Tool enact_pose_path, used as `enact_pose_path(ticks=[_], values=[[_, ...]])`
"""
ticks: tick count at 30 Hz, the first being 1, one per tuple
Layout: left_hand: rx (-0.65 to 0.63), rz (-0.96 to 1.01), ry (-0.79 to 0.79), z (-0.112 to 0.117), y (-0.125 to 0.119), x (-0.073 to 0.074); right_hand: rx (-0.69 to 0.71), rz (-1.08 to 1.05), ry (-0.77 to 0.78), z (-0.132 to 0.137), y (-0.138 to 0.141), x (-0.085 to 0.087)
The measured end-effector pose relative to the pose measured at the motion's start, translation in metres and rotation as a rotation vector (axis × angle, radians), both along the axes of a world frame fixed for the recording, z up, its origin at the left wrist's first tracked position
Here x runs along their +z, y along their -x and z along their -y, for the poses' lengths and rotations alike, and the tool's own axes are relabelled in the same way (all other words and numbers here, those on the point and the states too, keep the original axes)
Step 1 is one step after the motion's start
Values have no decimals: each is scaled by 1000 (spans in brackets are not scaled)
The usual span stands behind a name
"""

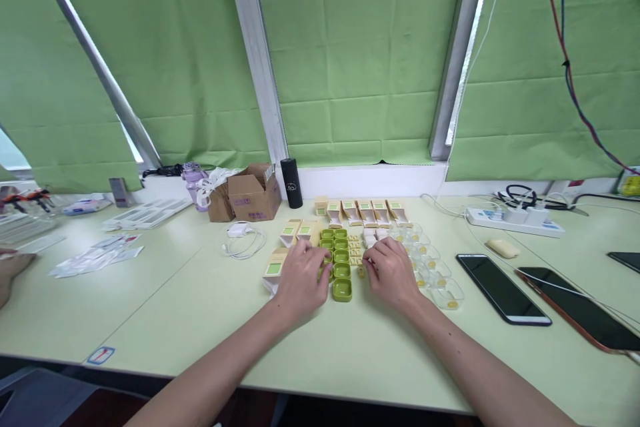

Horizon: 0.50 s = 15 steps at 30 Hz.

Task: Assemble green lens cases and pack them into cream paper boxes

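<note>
Two columns of small green square containers (343, 289) stand in front of me. My left hand (302, 275) is at the near end of the left column, thumb and index finger bent around the sides of one green container, which they partly cover. Right of the containers lie rows of small yellow square pieces (355, 252). My right hand (391, 271) is closed in a pinch at the near end of these rows; whatever sits between its fingertips is too small to make out. Clear plastic cups (447, 295) with yellow spots inside stand beyond that hand, partly hidden by it.
Opened cartons (367, 213) line the back, and more cartons (274, 269) stand left of my left hand. A black bottle (291, 183) and a cardboard box (254, 195) are behind. Phones (503, 288) and a power strip (515, 221) lie right. Another person's hand (11, 270) shows far left.
</note>
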<state>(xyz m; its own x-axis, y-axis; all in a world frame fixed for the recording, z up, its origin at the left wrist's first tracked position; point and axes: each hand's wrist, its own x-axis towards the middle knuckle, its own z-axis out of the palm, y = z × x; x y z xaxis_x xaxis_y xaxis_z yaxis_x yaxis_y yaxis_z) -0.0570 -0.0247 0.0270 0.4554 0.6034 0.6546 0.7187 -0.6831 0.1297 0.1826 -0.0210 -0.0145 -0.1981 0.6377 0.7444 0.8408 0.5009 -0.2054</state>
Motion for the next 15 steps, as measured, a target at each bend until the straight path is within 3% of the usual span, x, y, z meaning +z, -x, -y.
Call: enact_pose_path(ticks=[4, 8, 15], values=[[117, -15, 8, -41, 3, 20, 2, -9, 13, 1, 0, 0], [298, -96, 191, -100, 1, 34, 1, -26, 20, 0, 0, 0], [457, -149, 368, -193, -3, 30, -7, -13, 0, -2, -2, -1]])
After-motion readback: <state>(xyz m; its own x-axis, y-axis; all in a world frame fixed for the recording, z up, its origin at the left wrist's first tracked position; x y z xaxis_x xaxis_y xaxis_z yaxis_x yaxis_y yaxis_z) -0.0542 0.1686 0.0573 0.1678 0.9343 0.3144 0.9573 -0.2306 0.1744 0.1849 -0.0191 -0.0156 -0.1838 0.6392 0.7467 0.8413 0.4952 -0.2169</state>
